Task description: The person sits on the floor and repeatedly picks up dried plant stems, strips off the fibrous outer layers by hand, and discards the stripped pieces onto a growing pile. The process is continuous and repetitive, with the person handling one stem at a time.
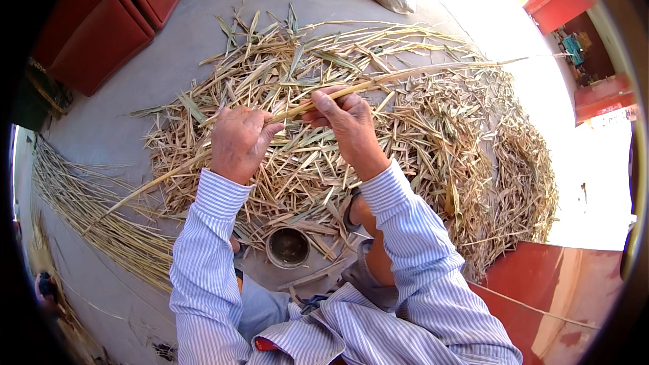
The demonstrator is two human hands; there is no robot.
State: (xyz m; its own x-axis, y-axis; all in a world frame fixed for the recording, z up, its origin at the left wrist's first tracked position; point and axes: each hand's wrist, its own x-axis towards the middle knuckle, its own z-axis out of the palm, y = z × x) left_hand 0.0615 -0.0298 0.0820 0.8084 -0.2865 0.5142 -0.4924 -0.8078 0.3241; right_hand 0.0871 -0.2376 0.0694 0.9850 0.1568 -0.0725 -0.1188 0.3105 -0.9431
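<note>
Straw-yellow, a long reed stalk (292, 112) slants above a heap of dry leaf strips (439, 128). The left hand (238, 143) is clamped on it; the right hand (347, 124), farther up, pinches it between thumb and fingers. A round bowl (270, 254) stands nearer the body; thin stalks (111, 236) lie at left.

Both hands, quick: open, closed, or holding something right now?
Left hand: closed, holding the long yellowish stalk.
Right hand: closed, holding the same stalk farther to the right, with its thumb against it.
</note>
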